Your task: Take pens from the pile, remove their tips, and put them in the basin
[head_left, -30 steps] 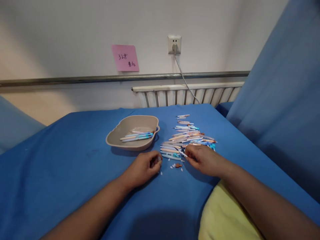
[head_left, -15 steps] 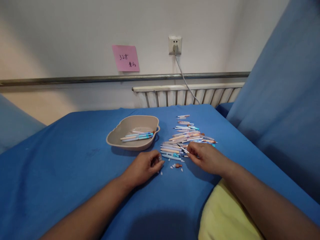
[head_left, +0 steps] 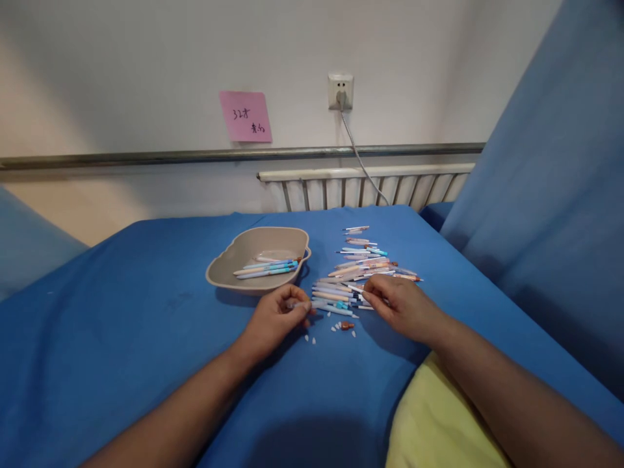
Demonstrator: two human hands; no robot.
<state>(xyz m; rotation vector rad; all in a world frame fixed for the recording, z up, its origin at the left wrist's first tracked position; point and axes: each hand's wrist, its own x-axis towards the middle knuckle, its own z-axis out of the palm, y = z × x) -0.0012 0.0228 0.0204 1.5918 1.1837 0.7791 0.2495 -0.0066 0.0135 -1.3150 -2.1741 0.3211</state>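
Observation:
My left hand is closed in a pinch around a pale, translucent pen barrel, just in front of the basin. To the right, my right hand pinches a thin white pen refill over the pile of pens. The pile holds pen parts and refills in white, peach, lilac and light blue. Between my hands lie several small white pen tips and a brown pen piece. A beige basin holds several blue and peach pens.
A blue sheet covers the bed. Yellow-green cloth lies under my right forearm. Behind are a white bed rail, a metal wall bar and a plugged cord. A blue curtain hangs at right.
My left hand has turned and lifted slightly, and the pale barrel now shows from its fingers toward the pile. My right hand has shifted slightly left, still pinching the refill.

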